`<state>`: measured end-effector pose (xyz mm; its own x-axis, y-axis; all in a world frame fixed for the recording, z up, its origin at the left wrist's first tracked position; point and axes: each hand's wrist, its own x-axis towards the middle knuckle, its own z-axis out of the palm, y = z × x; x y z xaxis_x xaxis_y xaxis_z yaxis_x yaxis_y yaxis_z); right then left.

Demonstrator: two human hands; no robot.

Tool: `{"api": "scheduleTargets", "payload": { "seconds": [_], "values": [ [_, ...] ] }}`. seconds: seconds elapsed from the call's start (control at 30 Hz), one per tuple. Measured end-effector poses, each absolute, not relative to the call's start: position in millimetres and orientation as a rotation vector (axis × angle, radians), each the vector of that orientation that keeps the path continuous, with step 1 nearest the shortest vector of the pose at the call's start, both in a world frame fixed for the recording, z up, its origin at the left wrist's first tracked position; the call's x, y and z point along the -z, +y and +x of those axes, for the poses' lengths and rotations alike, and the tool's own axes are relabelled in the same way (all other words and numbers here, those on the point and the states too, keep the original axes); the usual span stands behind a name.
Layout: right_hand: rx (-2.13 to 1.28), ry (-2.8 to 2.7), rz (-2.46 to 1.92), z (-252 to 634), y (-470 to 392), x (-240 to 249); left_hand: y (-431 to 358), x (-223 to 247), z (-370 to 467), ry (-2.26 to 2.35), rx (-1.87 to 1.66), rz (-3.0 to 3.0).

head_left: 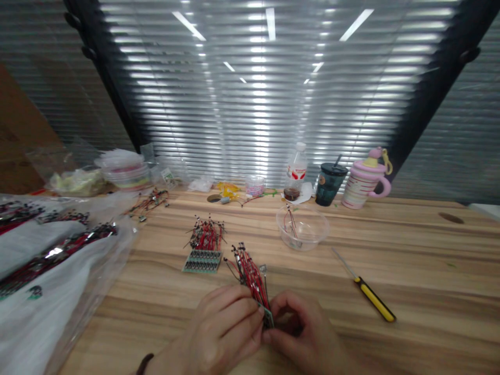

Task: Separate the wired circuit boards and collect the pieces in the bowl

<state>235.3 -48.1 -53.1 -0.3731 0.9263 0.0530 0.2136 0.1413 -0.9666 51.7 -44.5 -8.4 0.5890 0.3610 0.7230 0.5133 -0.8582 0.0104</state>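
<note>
Near the front of the table, my left hand [224, 328] is closed on a small green circuit board [267, 314], its fingers covering most of it. A bundle of red and black wires [252, 273] with dark tips fans out from the board, away from me. Pinched at the board's right edge is my right hand [302, 328], thumb and index finger meeting there. Behind my left hand lie similar green boards [202, 262] with rows of black parts, their red wires [206, 233] pointing to the back.
A yellow-black screwdriver [375, 299] lies at the right. A clear bowl [320, 234] holds a few wired pieces. Plastic bags [74, 291] with wired boards cover the left side. A bottle [299, 174], a dark cup [330, 185] and a pink mug [361, 182] stand at the back.
</note>
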Motion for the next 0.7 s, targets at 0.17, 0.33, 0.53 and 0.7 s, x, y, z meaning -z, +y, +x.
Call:
{"api": "scheduleTargets", "payload": {
  "seconds": [0.17,0.33,0.53,0.7],
  "values": [
    [-1.386,-1.567,-1.053,235,-46,56,-43,11,51,-0.765,1.171,-2.644],
    [-1.539,-1.366,-0.969,236,-41,59,-42,15,48,-0.920,1.276,-2.644],
    [-1.632,-1.215,-0.967,238,-39,61,-41,20,47,-0.999,1.351,-2.677],
    [-1.648,-1.225,-0.992,239,-38,61,-41,20,46,-1.010,1.192,-2.768]
  ]
}}
